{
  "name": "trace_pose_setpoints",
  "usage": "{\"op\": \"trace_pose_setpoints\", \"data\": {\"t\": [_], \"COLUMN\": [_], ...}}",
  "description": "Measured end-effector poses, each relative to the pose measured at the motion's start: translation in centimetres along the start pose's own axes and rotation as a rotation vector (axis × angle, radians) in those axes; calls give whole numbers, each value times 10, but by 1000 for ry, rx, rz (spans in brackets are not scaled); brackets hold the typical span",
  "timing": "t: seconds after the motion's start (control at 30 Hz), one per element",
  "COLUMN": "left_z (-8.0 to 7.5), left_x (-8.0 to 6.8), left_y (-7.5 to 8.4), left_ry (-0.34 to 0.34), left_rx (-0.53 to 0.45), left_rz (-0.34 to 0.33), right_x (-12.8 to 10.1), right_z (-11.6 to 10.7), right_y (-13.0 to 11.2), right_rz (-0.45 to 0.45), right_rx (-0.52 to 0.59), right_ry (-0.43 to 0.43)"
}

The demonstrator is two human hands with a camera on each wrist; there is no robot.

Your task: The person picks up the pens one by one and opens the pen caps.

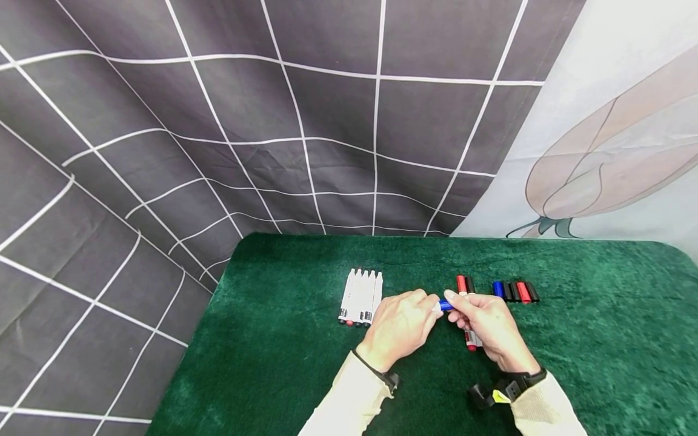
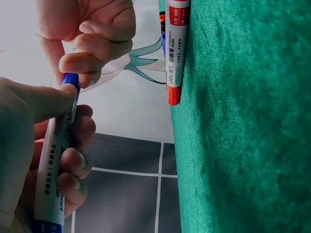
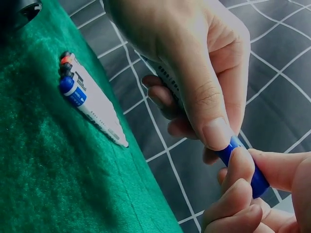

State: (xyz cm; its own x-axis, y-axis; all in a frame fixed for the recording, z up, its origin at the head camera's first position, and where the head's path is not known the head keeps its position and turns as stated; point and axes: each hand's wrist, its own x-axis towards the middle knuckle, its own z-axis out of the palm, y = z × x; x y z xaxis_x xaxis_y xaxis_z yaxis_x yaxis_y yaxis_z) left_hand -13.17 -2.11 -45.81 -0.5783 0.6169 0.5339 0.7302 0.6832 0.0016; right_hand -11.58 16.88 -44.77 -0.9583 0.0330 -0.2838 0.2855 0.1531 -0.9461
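Note:
My left hand (image 1: 429, 304) grips a white marker with blue print (image 2: 54, 165) above the green table (image 1: 600, 351). My right hand (image 1: 454, 303) pinches the blue cap (image 1: 446, 306) at that marker's end. In the right wrist view the left thumb presses beside the blue cap (image 3: 245, 167) while right fingertips (image 3: 238, 167) curl round it. In the left wrist view the right hand's fingers (image 2: 80, 65) close on the marker's blue end (image 2: 71, 80). A red-capped marker (image 1: 463, 286) lies on the cloth, partly hidden under my right hand.
Several white markers (image 1: 360, 297) lie side by side left of my hands. Loose caps sit in a row to the right: blue (image 1: 498, 289), black (image 1: 508, 291), red (image 1: 523, 292), black (image 1: 532, 293). A grey grid curtain (image 1: 272, 121) hangs behind the table.

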Motion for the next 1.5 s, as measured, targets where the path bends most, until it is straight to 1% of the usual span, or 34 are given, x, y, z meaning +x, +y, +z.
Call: {"op": "trace_pose_setpoints", "data": {"t": [0.33,0.5,0.83,1.0,1.27,1.5], "left_z": [-2,-2,-2,-1,-1,-2], "left_x": [1,0,-1,-3,-3,-3], "left_y": [-2,-3,-4,-5,-8,-11], "left_ry": [-60,-77,-61,-58,-47,-24], "left_rx": [41,17,-83,-125,-232,-263], "left_rz": [-9,-24,-44,-50,-63,-61], "right_x": [-1,0,0,-1,-1,-1], "right_z": [2,4,7,8,8,8], "right_y": [1,1,1,2,2,2], "right_rz": [-29,-41,-54,-87,-139,-158], "right_rx": [-10,-11,-76,-90,-86,-61], "right_ry": [-10,-7,30,28,23,4]}}
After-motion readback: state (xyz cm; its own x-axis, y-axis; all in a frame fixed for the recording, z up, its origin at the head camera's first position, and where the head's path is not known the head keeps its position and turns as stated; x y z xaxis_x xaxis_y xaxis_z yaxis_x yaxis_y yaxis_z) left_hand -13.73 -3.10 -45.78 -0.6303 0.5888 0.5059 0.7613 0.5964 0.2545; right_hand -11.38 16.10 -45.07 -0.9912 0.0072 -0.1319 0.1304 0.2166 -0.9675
